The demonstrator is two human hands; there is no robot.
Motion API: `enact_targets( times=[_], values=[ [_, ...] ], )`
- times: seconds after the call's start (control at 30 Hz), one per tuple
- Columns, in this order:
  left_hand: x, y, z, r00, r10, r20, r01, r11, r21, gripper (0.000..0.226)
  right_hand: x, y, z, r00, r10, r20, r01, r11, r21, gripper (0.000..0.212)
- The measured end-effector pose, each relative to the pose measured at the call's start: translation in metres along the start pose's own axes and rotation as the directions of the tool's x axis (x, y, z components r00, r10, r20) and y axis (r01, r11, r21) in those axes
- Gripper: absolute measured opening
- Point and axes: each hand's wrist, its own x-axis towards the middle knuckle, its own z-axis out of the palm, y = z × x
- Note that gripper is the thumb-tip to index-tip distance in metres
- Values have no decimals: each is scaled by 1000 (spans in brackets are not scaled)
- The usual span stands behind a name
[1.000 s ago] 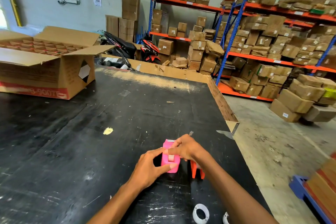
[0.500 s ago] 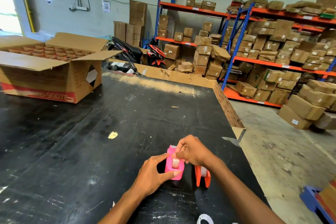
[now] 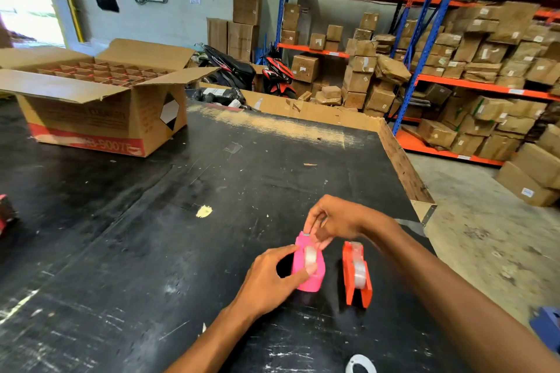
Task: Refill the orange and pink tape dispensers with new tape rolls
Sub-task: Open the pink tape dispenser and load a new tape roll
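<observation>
The pink tape dispenser [image 3: 306, 269] stands on the black table [image 3: 151, 236] with a clear tape roll [image 3: 310, 256] seated in it. My left hand [image 3: 269, 278] grips the dispenser's left side, thumb resting on its top by the roll. My right hand [image 3: 330, 222] hovers over the dispenser's far end, its fingertips pinching the loose tape end near the cutter. Just to the right stands the orange tape dispenser [image 3: 356, 275], untouched, with a clear roll in it too.
A white empty tape core [image 3: 360, 364] lies at the near edge of the table. An open cardboard box [image 3: 100, 100] with dividers sits at the far left. The table's right edge drops to the floor; shelves of cartons stand beyond.
The view has shifted, so the dispensers sit lower right. My right hand has lifted from the roll toward the pink dispenser's far end, drawing the tape. My left hand keeps its grip.
</observation>
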Motion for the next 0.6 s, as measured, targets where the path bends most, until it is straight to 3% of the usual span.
enact_targets(
  times=[0.13,0.37,0.6],
  values=[
    [6,-2,7,994,-81,-67,75,993,-91,61,5,-2,-1,999,-21,-38,14,985,-173,19],
    [16,-2,18,981,-103,-167,85,990,-108,47,12,3,7,990,-103,-101,50,898,-437,23],
    [18,-9,20,986,-86,-140,73,993,-95,46,21,8,13,978,-136,-159,37,860,-509,24]
  ],
)
